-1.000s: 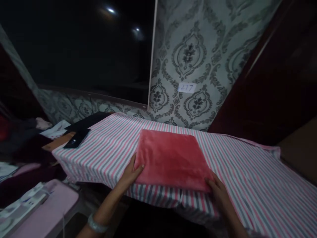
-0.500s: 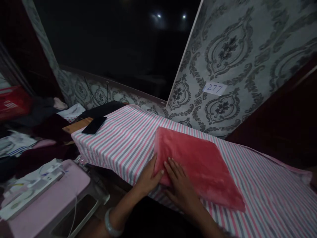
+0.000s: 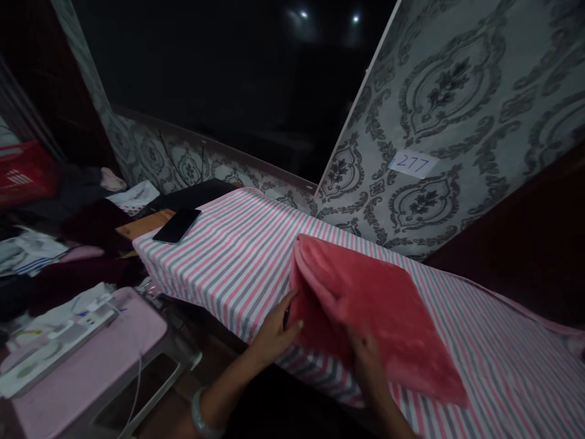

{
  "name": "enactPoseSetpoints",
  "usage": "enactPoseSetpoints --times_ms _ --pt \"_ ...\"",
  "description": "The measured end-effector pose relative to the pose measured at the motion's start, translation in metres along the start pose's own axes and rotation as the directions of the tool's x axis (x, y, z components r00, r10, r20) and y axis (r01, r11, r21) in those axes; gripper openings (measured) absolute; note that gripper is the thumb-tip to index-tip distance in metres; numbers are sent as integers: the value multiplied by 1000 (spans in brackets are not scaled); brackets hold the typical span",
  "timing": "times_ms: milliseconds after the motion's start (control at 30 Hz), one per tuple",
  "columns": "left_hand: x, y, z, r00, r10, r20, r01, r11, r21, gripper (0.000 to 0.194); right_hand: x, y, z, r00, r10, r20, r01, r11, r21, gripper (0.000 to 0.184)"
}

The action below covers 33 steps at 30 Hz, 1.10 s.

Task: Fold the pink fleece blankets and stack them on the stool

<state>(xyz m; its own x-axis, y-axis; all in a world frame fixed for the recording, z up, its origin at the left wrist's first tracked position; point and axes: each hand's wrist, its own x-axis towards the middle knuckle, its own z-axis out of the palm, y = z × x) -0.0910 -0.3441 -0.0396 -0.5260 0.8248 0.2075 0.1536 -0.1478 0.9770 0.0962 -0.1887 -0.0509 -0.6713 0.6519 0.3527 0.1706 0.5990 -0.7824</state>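
A folded pink fleece cloth (image 3: 384, 305) lies on a table covered with a pink, white and grey striped sheet (image 3: 228, 256). My left hand (image 3: 274, 332) rests at the cloth's near left corner, thumb on the cloth, fingers tucked under its edge. My right hand (image 3: 365, 363) grips the cloth's near edge just to the right, with the fabric bunched and lifted above it. The left end of the cloth is raised off the sheet.
A dark phone (image 3: 176, 225) lies on a wooden board at the table's far left end. A pink stool (image 3: 109, 360) with a white power strip (image 3: 50, 347) stands at the lower left. Clothes are piled at left. A "277" label (image 3: 412, 163) sticks on patterned wallpaper.
Both hands came together at the cloth's left near corner, then the left end of the cloth rose and bunched up. The view swung left and tilted.
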Motion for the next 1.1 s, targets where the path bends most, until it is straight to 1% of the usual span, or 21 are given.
enactPoseSetpoints --times_ms 33,67,100,133,167,233,333,367,433,500,567,633,700,800,933,1000,1100 --pt "1 -3 0 1000 4 -13 -4 1000 1 64 0 -4 6 994 -93 53 95 994 -45 57" --pt "1 -6 1 1000 0 -26 0 1000 -6 62 0 -9 12 975 -191 114 203 974 -104 56" --pt "2 -8 0 999 -7 -37 7 1000 -14 60 1 -14 17 947 -271 171 298 941 -161 56" --pt "3 -10 -1 999 -12 -46 11 1000 -18 57 1 -17 22 922 -322 213 365 908 -206 56" --pt "4 -11 -3 998 -10 -55 9 1000 -13 55 1 -20 24 906 -350 238 404 882 -241 57" --pt "10 -10 -10 997 22 -69 -20 999 31 49 2 -22 26 893 -374 250 437 854 -283 57" --pt "33 -2 -23 990 80 -117 -63 987 149 41 2 -22 25 882 -391 262 460 836 -299 58" --pt "45 2 -26 987 73 -146 -45 981 186 39 2 -22 25 882 -389 265 460 834 -305 58" --pt "74 11 -29 977 23 -214 29 972 235 37 3 -23 25 886 -378 270 453 831 -322 59" --pt "104 18 -26 968 -30 -250 94 963 251 35 3 -25 26 888 -372 272 449 828 -335 62" --pt "132 24 -20 969 -56 -241 119 959 257 29 3 -27 28 889 -369 273 448 825 -344 66" --pt "156 27 -15 971 -70 -229 130 956 262 26 4 -28 30 891 -360 276 443 821 -359 72" --pt "173 29 -12 968 -80 -238 143 954 265 25 4 -30 32 896 -347 279 434 817 -379 77" --pt "188 31 -9 962 -72 -265 141 957 253 20 5 -32 35 905 -319 281 414 809 -416 80" --pt "192 27 -9 964 -31 -265 83 979 188 11 6 -35 38 916 -268 299 384 800 -461 79" --pt "189 22 -11 963 -55 -262 94 986 140 14 7 -38 38 919 -246 310 373 800 -471 79" --pt "185 14 -15 958 -124 -260 146 987 66 25 9 -45 38 919 -213 332 359 800 -480 81"
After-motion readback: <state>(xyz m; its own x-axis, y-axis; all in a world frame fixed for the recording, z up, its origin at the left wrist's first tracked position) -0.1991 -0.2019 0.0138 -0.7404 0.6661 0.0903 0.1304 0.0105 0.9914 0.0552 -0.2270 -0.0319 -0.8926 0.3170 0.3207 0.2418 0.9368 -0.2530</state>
